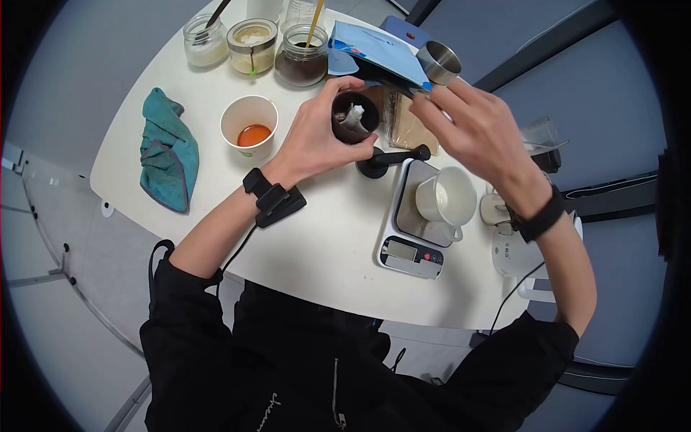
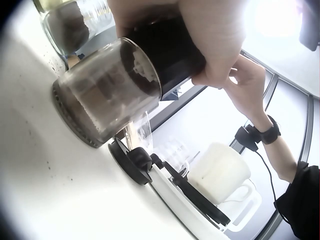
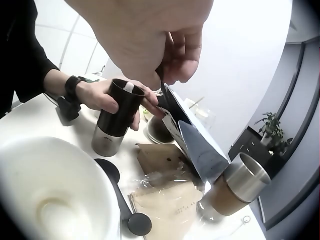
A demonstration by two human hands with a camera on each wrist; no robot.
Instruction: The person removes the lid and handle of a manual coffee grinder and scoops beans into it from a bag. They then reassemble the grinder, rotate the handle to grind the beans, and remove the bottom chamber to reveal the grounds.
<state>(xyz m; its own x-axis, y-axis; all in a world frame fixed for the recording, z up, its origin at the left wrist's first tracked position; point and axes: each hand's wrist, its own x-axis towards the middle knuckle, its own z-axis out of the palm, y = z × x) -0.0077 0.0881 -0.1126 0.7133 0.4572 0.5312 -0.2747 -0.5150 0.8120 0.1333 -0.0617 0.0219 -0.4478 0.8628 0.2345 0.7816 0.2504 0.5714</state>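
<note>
A teal cloth [image 1: 170, 155] lies on the counter [image 1: 324, 252], left of a paper cup [image 1: 248, 126] holding reddish liquid. The left hand [image 1: 313, 137] has its grip curled round an open-topped dark grinder [image 1: 353, 131], near a blue bag [image 1: 381, 54]. A black crank lid [image 1: 372, 165] lies beside a scale [image 1: 412, 257] bearing a white cup [image 1: 448, 196]. The right hand [image 1: 479, 129] pinches the bag's edge.

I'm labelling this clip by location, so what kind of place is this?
Probably a coffee-making station, judging by the hand grinder, the digital scale and the jar of dark grounds.
</note>
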